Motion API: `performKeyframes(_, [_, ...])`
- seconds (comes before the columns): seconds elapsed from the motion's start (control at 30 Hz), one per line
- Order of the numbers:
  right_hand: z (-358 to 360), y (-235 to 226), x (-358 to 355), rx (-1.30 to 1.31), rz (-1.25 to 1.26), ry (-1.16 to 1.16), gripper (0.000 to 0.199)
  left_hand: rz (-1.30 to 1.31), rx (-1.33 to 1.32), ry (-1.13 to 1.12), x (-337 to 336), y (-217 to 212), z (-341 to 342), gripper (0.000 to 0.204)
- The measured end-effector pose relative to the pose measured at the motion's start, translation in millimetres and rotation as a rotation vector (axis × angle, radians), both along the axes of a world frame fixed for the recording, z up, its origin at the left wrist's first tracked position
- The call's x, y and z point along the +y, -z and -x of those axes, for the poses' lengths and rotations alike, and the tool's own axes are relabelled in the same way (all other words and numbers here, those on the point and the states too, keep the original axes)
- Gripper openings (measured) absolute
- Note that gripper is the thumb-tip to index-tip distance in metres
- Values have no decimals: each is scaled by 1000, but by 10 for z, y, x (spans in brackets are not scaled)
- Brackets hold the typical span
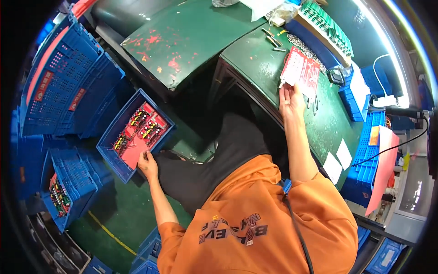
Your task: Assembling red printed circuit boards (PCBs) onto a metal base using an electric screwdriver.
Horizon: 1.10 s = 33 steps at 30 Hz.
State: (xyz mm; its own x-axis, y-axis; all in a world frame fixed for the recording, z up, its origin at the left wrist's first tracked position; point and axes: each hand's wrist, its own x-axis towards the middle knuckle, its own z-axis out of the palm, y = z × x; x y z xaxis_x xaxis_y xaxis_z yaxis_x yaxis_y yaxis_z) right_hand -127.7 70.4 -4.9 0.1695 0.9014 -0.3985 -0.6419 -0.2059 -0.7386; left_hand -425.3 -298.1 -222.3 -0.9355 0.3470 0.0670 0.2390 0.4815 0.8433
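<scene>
My right hand (292, 101) grips the near edge of a red circuit board (301, 68) above the green workbench, fingers beneath and thumb on top. Thin dark leads hang by the board's near right corner. Down to the left, my left hand (148, 166) pinches the near corner of a pink sheet (135, 151) in a blue crate (119, 171). Beside and beyond that sheet, inside the crate, lie red circuit boards (153, 127) fitted with yellow and black components.
Tall blue crates (68, 82) stand stacked at the left, another crate (75, 182) of boards below them. A second green table (182, 36) stands ahead. On the workbench (255, 59) are pen-like tools (273, 41), a blue bin (353, 98) and white papers (333, 168).
</scene>
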Motion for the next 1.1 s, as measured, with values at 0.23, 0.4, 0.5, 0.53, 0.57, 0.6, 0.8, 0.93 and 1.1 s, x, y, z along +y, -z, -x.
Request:
performKeyframes(0.23, [-184, 181, 85, -112, -142, 71, 18, 5, 41, 33, 2, -57, -70, 16])
performKeyframes(0.4, [-222, -6, -482, -453, -537, -195, 11, -138, -79, -3, 48, -172, -87, 16])
performKeyframes(0.5, [-494, -135, -607, -1028, -762, -248, 12, -587, -429, 285, 596, -1300, -516, 19])
performKeyframes(0.53, [-329, -351, -746, -1043, -830, -234, 9, -705, -586, 397, 683, -1612, -624, 21])
performKeyframes(0.57, [-294, -347, -721, -1028, -956, -220, 9, -823, -751, 550, 777, -2027, -728, 26])
performKeyframes(0.6, [-241, -346, -676, -1001, -1086, -218, 10, -949, -928, 672, 809, -2238, -751, 34])
performKeyframes(0.8, [532, -887, -837, -1248, -1922, -652, 20, -1319, -1391, 772, 680, -2284, -242, 58])
performKeyframes(0.93, [1066, -922, -1020, -1286, -2249, -895, 27, -1148, -1175, 598, 41, -1826, -61, 44])
performKeyframes(1.1, [1776, -745, -1173, -995, -2521, -999, 22, -990, -1250, 363, -466, -1519, -42, 17])
